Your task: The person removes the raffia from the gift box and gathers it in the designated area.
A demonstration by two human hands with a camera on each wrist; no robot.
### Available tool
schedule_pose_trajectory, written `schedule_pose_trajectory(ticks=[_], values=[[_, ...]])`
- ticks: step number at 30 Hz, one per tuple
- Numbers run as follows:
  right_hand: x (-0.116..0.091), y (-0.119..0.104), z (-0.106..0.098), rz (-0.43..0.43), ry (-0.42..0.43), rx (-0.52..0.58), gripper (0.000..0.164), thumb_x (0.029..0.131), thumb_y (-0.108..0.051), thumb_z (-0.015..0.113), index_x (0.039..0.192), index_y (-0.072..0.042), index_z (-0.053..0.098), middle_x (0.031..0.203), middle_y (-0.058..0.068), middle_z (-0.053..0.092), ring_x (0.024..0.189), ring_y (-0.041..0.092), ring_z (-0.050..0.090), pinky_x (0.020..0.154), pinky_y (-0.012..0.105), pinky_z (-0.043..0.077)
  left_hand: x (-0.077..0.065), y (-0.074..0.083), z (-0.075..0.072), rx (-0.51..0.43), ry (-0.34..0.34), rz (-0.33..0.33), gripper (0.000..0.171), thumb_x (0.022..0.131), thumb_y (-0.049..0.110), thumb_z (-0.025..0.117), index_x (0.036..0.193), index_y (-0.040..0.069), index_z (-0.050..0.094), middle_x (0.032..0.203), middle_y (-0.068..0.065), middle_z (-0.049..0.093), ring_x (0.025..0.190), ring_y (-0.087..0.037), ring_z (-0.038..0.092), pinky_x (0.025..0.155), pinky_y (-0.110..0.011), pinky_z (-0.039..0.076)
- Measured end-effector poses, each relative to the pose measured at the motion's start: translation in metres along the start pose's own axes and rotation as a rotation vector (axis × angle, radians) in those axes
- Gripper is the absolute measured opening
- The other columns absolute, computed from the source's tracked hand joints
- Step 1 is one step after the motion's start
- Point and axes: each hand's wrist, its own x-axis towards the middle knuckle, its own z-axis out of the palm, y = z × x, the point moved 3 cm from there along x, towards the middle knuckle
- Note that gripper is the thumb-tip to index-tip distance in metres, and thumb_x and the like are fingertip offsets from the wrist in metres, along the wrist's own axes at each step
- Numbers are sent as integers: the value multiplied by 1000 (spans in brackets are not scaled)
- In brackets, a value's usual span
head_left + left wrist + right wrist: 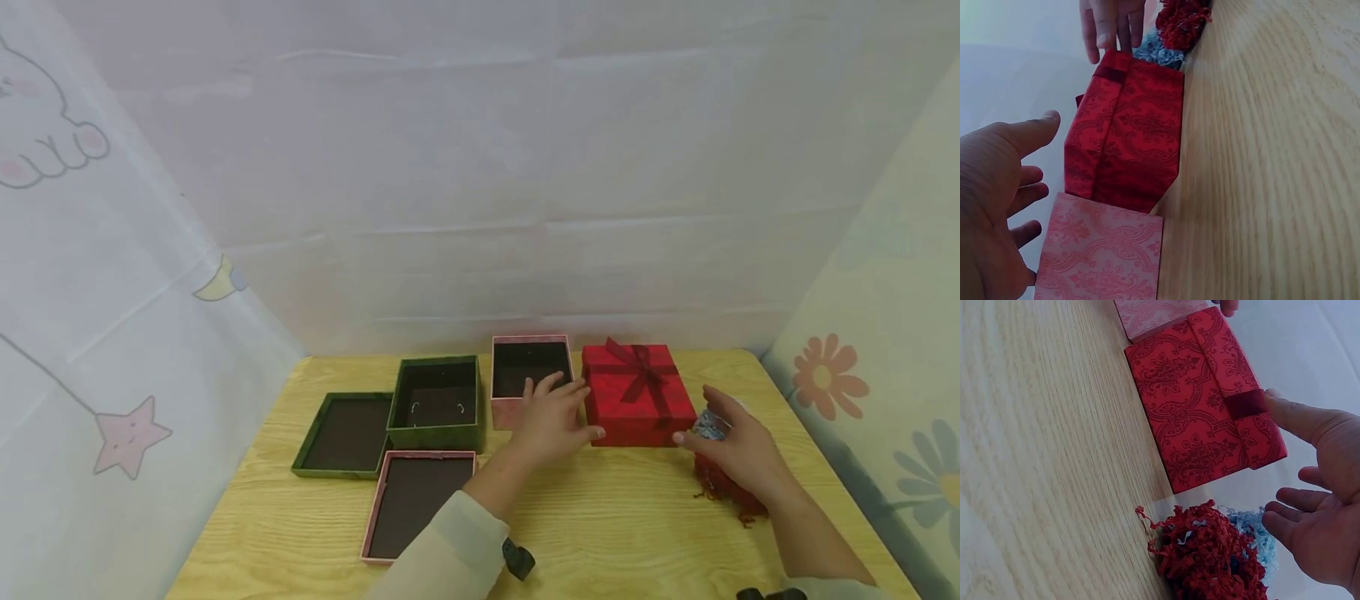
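While the red box point(630, 407), square and figured with darker scrollwork, sits lidded toward the far right of the wood-grained worktop point(600, 521), a dark ribbon bow point(645, 373) crowns it. Crinkled paper shreds point(1210, 553), red and pale blue, heap to its right; 2 lidless boxes, a pink box point(506, 413) and a green box point(438, 437), stand left. The 2 hands, left hand point(551, 421) and right hand point(744, 454), flank it with fingers spread; contact I cannot tell.
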Motion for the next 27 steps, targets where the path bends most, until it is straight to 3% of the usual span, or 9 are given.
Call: schedule_pose_trajectory(ticks=[13,23,27], values=[[12,-2,8,-27,-23,-14,110,91,-52,78,164,3,17,160,34,33,141,55,40,109,65,41,7,11,15,229,-9,9,67,94,62,68,152,32,56,154,15,52,153,-21,29,121,-69,15],[16,-5,13,-62,18,-72,96,96,-45,75,159,9,28,152,34,46,131,52,53,103,64,46,9,11,19,253,49,6,53,97,52,70,146,35,62,146,20,58,151,-20,35,121,-69,15],[17,-5,14,-73,37,-72,90,97,-40,75,158,8,31,150,33,48,132,49,54,104,57,47,9,12,19,256,51,-14,51,97,51,70,146,37,62,144,23,58,151,-17,34,122,-68,12]])
